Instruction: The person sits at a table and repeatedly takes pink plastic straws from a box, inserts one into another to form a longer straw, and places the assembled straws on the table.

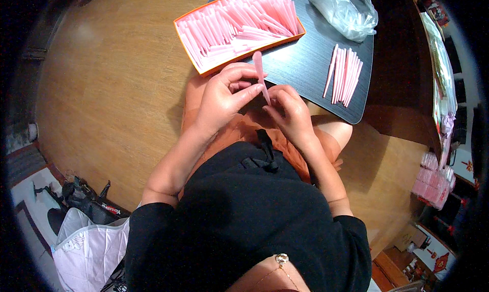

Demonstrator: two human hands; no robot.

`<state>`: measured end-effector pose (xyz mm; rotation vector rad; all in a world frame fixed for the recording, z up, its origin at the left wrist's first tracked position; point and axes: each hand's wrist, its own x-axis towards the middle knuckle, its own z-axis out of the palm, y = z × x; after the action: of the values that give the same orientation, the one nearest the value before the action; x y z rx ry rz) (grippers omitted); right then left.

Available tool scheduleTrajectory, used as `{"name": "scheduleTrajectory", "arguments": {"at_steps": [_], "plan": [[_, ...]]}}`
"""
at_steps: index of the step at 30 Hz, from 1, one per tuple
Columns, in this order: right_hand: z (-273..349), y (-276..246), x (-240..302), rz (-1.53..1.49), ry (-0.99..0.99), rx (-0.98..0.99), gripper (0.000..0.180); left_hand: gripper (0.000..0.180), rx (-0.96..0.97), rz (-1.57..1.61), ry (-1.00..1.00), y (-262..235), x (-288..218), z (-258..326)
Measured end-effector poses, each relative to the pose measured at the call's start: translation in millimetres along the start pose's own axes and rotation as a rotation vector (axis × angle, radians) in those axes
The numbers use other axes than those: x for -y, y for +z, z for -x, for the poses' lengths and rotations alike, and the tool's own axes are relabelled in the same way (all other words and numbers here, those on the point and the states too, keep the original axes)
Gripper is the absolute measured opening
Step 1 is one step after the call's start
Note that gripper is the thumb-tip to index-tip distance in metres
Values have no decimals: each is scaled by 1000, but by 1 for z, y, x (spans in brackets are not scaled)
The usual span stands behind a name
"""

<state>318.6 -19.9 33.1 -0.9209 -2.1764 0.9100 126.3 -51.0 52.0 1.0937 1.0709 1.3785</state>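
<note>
Over the lap, just short of the near edge of the dark table, both hands meet on one slim pink cone. Its blunt end points toward twelve o'clock and its thin tip sits down between the hands. The left hand has thumb and forefinger pinched on the cone's lower part, the other fingers curled loosely. The right hand touches the tip from four o'clock with its fingers bunched together, though the exact grip there is hidden. At eleven o'clock from the hands lies an orange tray packed with flat pink sleeves. At two o'clock a row of finished pink cones rests on the table, and past them, near one o'clock, sits a crumpled clear plastic bag.
</note>
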Motion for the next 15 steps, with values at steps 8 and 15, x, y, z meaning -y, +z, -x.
{"name": "scheduleTrajectory", "arguments": {"at_steps": [8, 15], "plan": [[-1, 2, -6, 1, -13, -40, 27, 40, -27, -341, 113, -2, -9, 4], [-8, 0, 0, -73, 37, -105, 25, 41, 65, -165, -111, -12, 20, 16]]}}
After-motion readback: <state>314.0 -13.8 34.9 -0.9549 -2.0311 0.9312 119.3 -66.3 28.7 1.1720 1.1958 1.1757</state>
